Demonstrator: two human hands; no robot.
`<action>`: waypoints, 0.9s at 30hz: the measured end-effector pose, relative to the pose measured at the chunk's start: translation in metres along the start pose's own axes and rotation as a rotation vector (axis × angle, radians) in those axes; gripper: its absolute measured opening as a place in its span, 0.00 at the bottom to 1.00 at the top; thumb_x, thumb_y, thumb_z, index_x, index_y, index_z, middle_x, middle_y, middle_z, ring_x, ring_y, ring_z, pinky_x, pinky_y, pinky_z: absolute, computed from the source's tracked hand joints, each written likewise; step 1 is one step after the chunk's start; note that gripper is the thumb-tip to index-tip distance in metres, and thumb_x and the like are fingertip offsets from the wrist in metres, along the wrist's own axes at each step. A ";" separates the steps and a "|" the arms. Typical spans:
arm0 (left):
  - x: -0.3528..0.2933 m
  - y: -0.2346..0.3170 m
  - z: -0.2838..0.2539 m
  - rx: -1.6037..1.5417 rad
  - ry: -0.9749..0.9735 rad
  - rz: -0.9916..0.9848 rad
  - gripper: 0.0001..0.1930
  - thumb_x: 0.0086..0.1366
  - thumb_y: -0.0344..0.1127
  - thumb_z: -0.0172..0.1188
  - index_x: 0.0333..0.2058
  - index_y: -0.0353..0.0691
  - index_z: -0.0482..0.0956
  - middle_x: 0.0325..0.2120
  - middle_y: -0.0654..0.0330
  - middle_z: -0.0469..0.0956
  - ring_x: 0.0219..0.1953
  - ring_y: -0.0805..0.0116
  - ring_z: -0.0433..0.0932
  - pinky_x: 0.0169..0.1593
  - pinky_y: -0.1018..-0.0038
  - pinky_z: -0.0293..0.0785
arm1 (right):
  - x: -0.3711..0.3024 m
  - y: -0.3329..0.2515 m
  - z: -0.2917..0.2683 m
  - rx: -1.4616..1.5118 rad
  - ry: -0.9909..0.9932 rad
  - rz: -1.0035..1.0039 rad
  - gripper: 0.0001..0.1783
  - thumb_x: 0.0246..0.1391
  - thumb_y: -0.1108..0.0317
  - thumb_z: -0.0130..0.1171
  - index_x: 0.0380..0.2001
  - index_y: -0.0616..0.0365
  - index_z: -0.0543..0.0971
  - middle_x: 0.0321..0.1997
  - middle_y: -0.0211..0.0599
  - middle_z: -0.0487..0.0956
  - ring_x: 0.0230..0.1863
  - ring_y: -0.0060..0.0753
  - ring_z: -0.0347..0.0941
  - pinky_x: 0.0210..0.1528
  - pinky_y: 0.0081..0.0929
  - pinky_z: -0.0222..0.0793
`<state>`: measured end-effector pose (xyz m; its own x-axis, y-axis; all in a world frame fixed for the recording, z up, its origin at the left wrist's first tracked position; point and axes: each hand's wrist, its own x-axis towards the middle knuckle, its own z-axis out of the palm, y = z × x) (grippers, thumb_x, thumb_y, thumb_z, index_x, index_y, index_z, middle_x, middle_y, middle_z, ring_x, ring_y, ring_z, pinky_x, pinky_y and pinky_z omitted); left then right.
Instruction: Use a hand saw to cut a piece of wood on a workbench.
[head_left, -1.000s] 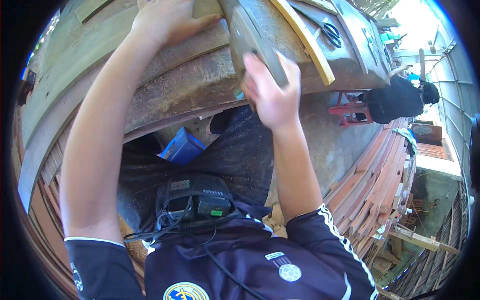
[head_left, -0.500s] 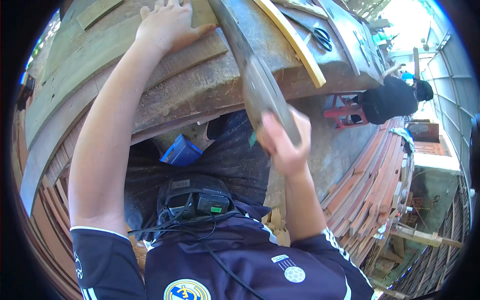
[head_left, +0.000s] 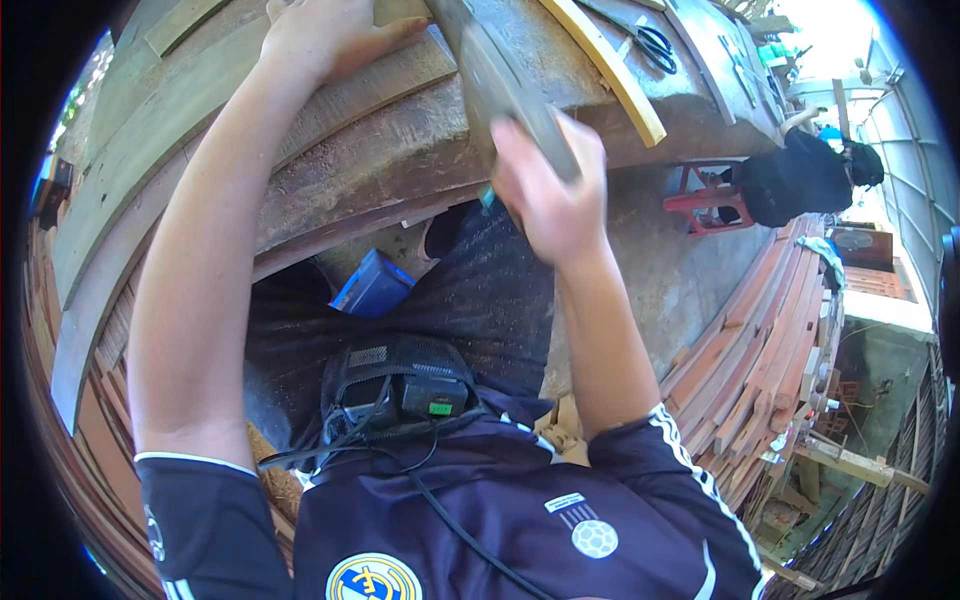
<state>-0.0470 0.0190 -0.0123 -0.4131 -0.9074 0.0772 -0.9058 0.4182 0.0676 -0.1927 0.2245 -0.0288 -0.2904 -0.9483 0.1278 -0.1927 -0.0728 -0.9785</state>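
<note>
My right hand (head_left: 550,190) is closed round the near end of a long grey wooden tool (head_left: 505,85), which is blurred by motion. The tool slants up and leftward over the workbench, and its far end runs out at the top edge. Its exact kind I cannot make out. My left hand (head_left: 325,35) lies with its thumb stretched out on a wooden board (head_left: 375,90), just left of the tool. The fingertips are cut off by the top of the picture.
The thick wooden workbench (head_left: 420,140) also bears a curved pale strip (head_left: 605,70) and black-handled scissors (head_left: 655,48). Below it is a blue container (head_left: 375,285). To the right, a person (head_left: 795,185) sits on a red stool (head_left: 705,205) beyond stacked reddish planks (head_left: 740,370).
My right hand has pushed up and away, carrying the grey wooden tool farther over the bench. My left hand stays on the board. The whole view has shifted slightly.
</note>
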 end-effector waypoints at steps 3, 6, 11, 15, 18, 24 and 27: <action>-0.002 -0.003 0.001 0.039 -0.045 0.018 0.45 0.64 0.71 0.54 0.58 0.29 0.75 0.61 0.40 0.71 0.67 0.43 0.66 0.69 0.44 0.58 | -0.069 -0.011 -0.017 0.029 0.013 0.070 0.13 0.63 0.69 0.60 0.25 0.61 0.74 0.18 0.23 0.70 0.21 0.14 0.62 0.24 0.23 0.58; -0.014 0.009 -0.010 -0.057 0.066 0.068 0.45 0.64 0.70 0.54 0.59 0.28 0.75 0.60 0.39 0.71 0.67 0.43 0.66 0.70 0.46 0.58 | -0.005 -0.001 -0.009 0.002 0.025 -0.012 0.11 0.63 0.70 0.60 0.26 0.62 0.74 0.18 0.24 0.70 0.22 0.15 0.61 0.25 0.24 0.59; -0.016 -0.005 -0.002 -0.078 0.125 0.060 0.45 0.64 0.70 0.54 0.59 0.28 0.74 0.60 0.38 0.71 0.66 0.42 0.67 0.69 0.46 0.59 | -0.029 -0.006 -0.001 -0.049 0.015 -0.041 0.07 0.63 0.72 0.58 0.31 0.65 0.79 0.18 0.26 0.70 0.21 0.16 0.64 0.25 0.23 0.61; -0.012 0.003 -0.003 -0.048 0.066 0.076 0.45 0.64 0.70 0.55 0.60 0.29 0.73 0.60 0.38 0.72 0.66 0.43 0.67 0.69 0.46 0.59 | -0.031 -0.009 -0.012 0.114 0.038 0.058 0.08 0.63 0.71 0.58 0.28 0.60 0.78 0.17 0.22 0.70 0.19 0.13 0.62 0.22 0.19 0.58; -0.008 0.007 -0.001 -0.072 0.067 0.082 0.44 0.64 0.70 0.55 0.60 0.30 0.74 0.60 0.39 0.72 0.65 0.43 0.68 0.69 0.46 0.59 | 0.026 0.008 0.000 0.173 0.003 0.026 0.13 0.63 0.70 0.60 0.23 0.58 0.73 0.17 0.21 0.68 0.18 0.15 0.61 0.22 0.21 0.58; -0.012 0.001 0.006 0.003 0.067 0.076 0.44 0.64 0.69 0.55 0.59 0.29 0.74 0.60 0.40 0.73 0.65 0.43 0.69 0.68 0.47 0.60 | -0.046 -0.005 -0.014 0.131 0.024 0.116 0.09 0.63 0.69 0.59 0.36 0.65 0.82 0.17 0.22 0.70 0.21 0.17 0.64 0.25 0.23 0.61; -0.005 0.010 -0.002 -0.045 0.046 0.035 0.44 0.64 0.69 0.54 0.63 0.32 0.71 0.60 0.40 0.73 0.65 0.43 0.68 0.70 0.48 0.57 | 0.034 0.013 0.006 -0.028 0.021 -0.069 0.14 0.61 0.67 0.61 0.23 0.61 0.74 0.16 0.26 0.68 0.21 0.17 0.61 0.25 0.27 0.59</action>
<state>-0.0540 0.0280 -0.0096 -0.4390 -0.8896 0.1263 -0.8852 0.4523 0.1090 -0.1991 0.1898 -0.0381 -0.2948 -0.9348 0.1979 -0.2392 -0.1283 -0.9625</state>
